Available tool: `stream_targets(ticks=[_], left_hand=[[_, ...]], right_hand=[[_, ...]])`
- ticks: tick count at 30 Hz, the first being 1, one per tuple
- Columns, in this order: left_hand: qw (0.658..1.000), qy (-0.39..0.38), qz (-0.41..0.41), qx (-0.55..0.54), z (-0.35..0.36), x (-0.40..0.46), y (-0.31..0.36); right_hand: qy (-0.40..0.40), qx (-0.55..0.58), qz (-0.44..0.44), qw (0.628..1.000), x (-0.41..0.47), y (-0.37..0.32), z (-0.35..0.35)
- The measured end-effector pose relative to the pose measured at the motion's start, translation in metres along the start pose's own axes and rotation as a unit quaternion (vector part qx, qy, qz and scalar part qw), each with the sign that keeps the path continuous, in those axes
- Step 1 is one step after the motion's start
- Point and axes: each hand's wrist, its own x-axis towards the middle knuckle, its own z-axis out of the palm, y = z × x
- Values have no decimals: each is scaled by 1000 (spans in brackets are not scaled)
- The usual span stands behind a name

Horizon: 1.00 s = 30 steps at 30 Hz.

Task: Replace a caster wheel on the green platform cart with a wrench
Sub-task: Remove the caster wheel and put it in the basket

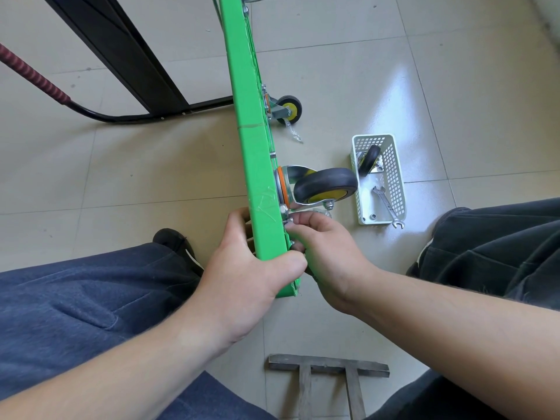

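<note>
Green steel deck edge of the platform cart (257,165), tipped on its side on the tiled floor, is what the left hand (242,274) grips: thumb over the near edge, fingers wrapped behind the deck. Right hand (321,253) is on the underside face, fingertips pinched together on a small silver nut or bolt (288,221) at the caster's mounting plate; exactly what they hold is too small to tell. Just above those fingers sits the near caster wheel (325,186), grey tyre, yellow hub, chromed fork, orange-ringed swivel, mounted against the deck. A second, smaller-looking caster (289,109) is further along the same face. Right of the near wheel, close by: white perforated plastic basket (397,177) on the floor, holding a spare caster (369,160) and an open-ended silver wrench (388,207), its lower jaw poking past the basket's near end. The wrench is out of both hands.
</note>
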Motion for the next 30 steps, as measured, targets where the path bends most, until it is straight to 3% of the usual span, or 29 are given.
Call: stream_targets(ticks=[30], left_hand=[[1000, 1, 0, 2, 0, 0, 1]], right_hand=[[14, -21, 2, 1000, -1, -5, 1]])
